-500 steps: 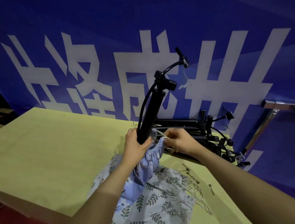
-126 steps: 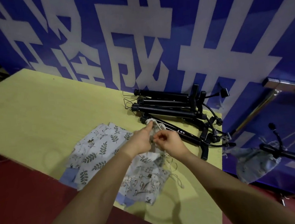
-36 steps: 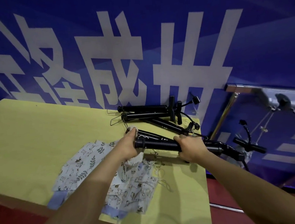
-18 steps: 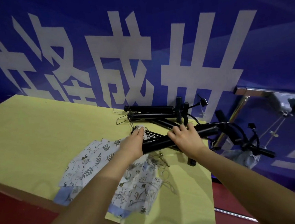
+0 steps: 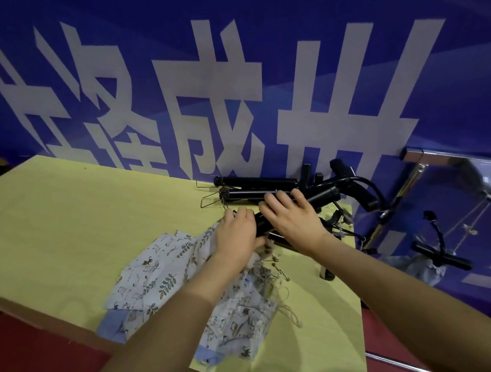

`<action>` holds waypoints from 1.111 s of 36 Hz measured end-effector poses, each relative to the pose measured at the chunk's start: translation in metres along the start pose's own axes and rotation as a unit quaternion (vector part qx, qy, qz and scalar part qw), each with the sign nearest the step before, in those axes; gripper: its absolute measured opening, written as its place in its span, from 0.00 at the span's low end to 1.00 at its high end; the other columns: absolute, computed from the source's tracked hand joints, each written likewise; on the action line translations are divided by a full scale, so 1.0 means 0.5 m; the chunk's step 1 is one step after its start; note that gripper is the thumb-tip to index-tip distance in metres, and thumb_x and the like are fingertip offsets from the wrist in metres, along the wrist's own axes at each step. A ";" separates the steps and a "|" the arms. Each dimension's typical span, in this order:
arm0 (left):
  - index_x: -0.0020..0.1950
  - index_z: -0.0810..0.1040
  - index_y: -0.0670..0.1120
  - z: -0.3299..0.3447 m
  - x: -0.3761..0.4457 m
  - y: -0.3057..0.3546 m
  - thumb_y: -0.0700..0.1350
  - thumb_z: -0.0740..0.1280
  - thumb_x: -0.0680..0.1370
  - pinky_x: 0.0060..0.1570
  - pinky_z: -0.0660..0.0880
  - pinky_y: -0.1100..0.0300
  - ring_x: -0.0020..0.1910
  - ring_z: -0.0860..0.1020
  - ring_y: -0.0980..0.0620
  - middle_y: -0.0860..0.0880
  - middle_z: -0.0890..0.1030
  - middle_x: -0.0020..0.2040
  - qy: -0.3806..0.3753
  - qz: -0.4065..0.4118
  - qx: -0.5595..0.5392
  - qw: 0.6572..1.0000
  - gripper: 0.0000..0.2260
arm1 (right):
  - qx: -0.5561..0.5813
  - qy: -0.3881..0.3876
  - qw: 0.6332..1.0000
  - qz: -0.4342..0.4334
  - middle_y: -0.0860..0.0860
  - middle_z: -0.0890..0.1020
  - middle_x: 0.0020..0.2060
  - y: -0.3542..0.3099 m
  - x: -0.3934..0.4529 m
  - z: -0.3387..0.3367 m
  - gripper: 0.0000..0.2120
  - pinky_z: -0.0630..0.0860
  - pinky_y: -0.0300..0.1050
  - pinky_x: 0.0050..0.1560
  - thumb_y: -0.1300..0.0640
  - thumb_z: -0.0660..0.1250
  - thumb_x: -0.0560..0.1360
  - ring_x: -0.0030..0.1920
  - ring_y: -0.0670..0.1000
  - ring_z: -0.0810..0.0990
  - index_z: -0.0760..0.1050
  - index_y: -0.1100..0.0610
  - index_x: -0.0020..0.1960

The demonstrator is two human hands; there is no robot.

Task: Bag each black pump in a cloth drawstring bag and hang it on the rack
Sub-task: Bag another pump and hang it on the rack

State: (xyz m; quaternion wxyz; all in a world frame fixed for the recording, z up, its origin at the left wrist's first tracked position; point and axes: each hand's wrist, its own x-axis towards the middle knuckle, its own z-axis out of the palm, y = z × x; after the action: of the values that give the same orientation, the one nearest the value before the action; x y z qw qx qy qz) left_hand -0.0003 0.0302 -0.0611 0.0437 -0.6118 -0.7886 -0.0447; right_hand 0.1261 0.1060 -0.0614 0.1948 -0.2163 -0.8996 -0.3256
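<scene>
pump [image 5: 317, 197]: over desk [image 5: 64, 217], by bags [image 5: 169, 277] | right hand [image 5: 292, 221]: wraps its barrel | left hand [image 5: 236, 233]: grips bag mouth at pump's end | handling: likely rigid, light, smooth; hold mid-barrel, hose flops; cloth limp

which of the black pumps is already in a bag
The pump hanging off the rack at far right: its lower end sits in a cloth bag. The pumps on the table are all bare.

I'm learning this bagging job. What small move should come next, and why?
Probably slide the pump base-first into the bag mouth: the right hand grips its barrel, the left hand holds the bag at its end, and it isn't visibly inside.
</scene>
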 end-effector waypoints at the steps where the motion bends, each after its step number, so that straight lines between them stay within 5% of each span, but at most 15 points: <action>1: 0.65 0.66 0.42 0.000 0.004 -0.004 0.55 0.64 0.76 0.56 0.69 0.54 0.62 0.67 0.44 0.45 0.71 0.63 -0.003 -0.010 0.000 1.000 0.24 | 0.006 0.015 1.000 0.001 0.53 0.80 0.53 0.003 0.002 0.002 0.19 0.63 0.50 0.56 0.57 0.65 0.67 0.52 0.55 0.78 0.73 0.56 0.58; 4: 0.66 0.65 0.42 0.006 0.010 -0.022 0.54 0.65 0.76 0.56 0.70 0.55 0.62 0.67 0.45 0.46 0.70 0.63 0.007 -0.044 -0.022 0.999 0.24 | 0.052 0.066 0.996 -0.010 0.54 0.80 0.56 0.007 -0.003 0.012 0.19 0.63 0.49 0.56 0.57 0.55 0.72 0.55 0.56 0.71 0.69 0.57 0.62; 7: 0.63 0.67 0.42 0.010 0.012 -0.039 0.53 0.64 0.77 0.53 0.71 0.56 0.60 0.69 0.46 0.46 0.71 0.61 0.036 -0.077 -0.074 0.994 0.21 | 0.089 0.082 0.993 -0.017 0.54 0.81 0.51 0.002 -0.020 0.019 0.15 0.64 0.47 0.50 0.56 0.57 0.73 0.49 0.55 0.71 0.69 0.57 0.58; 10: 0.59 0.69 0.41 0.004 0.015 -0.051 0.58 0.62 0.77 0.49 0.69 0.57 0.56 0.69 0.46 0.46 0.74 0.56 0.072 -0.100 -0.128 0.984 0.21 | 0.177 -0.008 0.983 0.056 0.54 0.78 0.45 -0.013 -0.025 0.021 0.12 0.62 0.47 0.45 0.53 0.57 0.74 0.44 0.57 0.75 0.68 0.57 0.54; 14: 0.55 0.71 0.42 -0.005 0.014 -0.063 0.60 0.61 0.76 0.52 0.64 0.57 0.55 0.66 0.47 0.46 0.74 0.53 0.100 -0.104 -0.149 0.978 0.21 | 0.310 -0.192 0.911 0.194 0.53 0.74 0.57 -0.037 0.000 0.030 0.21 0.65 0.49 0.56 0.44 0.60 0.77 0.57 0.56 0.71 0.68 0.56 0.64; 19: 0.51 0.70 0.44 -0.009 0.002 -0.072 0.62 0.61 0.75 0.50 0.60 0.56 0.54 0.64 0.48 0.49 0.72 0.50 0.109 -0.111 -0.175 0.972 0.21 | 0.378 -0.267 0.855 0.233 0.53 0.71 0.64 -0.064 0.047 0.029 0.31 0.62 0.53 0.62 0.41 0.66 0.71 0.65 0.57 0.68 0.64 0.53 0.69; 24: 0.48 0.67 0.47 -0.005 -0.015 -0.085 0.62 0.61 0.75 0.46 0.56 0.57 0.50 0.61 0.51 0.52 0.68 0.46 0.126 -0.123 -0.230 0.957 0.18 | 0.412 -0.329 0.822 0.214 0.55 0.82 0.46 -0.075 0.064 0.027 0.08 0.69 0.51 0.52 0.58 0.61 0.75 0.51 0.58 0.78 0.74 0.55 0.52; 27: 0.48 0.67 0.48 0.002 -0.022 -0.094 0.62 0.61 0.75 0.47 0.58 0.56 0.51 0.61 0.51 0.52 0.68 0.46 0.132 -0.141 -0.259 0.946 0.17 | 0.524 -0.295 0.757 0.258 0.58 0.80 0.41 -0.059 0.060 0.029 0.07 0.70 0.46 0.38 0.64 0.58 0.76 0.43 0.58 0.78 0.75 0.61 0.46; 32: 0.48 0.64 0.46 0.023 -0.032 -0.098 0.62 0.60 0.76 0.54 0.63 0.52 0.54 0.62 0.48 0.49 0.65 0.50 0.102 -0.165 -0.285 0.939 0.18 | 0.571 -0.196 0.759 0.245 0.52 0.76 0.34 -0.021 0.049 0.011 0.11 0.67 0.43 0.38 0.61 0.59 0.80 0.33 0.47 0.72 0.76 0.62 0.43; 35: 0.48 0.62 0.47 0.037 -0.038 -0.089 0.62 0.60 0.76 0.54 0.63 0.52 0.54 0.63 0.48 0.50 0.63 0.50 0.089 -0.168 -0.283 0.940 0.18 | 0.618 -0.164 0.716 0.282 0.51 0.74 0.30 -0.007 0.050 -0.007 0.11 0.66 0.36 0.32 0.61 0.59 0.80 0.27 0.41 0.70 0.75 0.63 0.42; 37: 0.49 0.62 0.47 0.046 -0.041 -0.084 0.62 0.59 0.76 0.53 0.62 0.53 0.52 0.62 0.49 0.49 0.64 0.51 0.089 -0.166 -0.277 0.942 0.19 | 0.642 -0.152 0.693 0.292 0.52 0.73 0.30 -0.001 0.056 -0.024 0.11 0.64 0.33 0.30 0.62 0.58 0.80 0.25 0.40 0.69 0.75 0.65 0.43; 40: 0.54 0.65 0.45 0.056 -0.045 -0.076 0.62 0.59 0.76 0.53 0.61 0.55 0.52 0.60 0.50 0.48 0.65 0.55 0.089 -0.170 -0.282 0.940 0.20 | 0.684 -0.117 0.649 0.312 0.49 0.74 0.33 0.003 0.068 -0.048 0.11 0.67 0.34 0.35 0.64 0.55 0.80 0.32 0.43 0.71 0.76 0.56 0.49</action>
State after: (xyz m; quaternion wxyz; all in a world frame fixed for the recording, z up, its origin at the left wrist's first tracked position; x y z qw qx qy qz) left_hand -0.0317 0.0025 -0.0926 -0.0693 -0.4491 -0.8290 -0.3261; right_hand 0.1040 0.1000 -0.0269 0.2713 -0.3263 -0.7618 0.4895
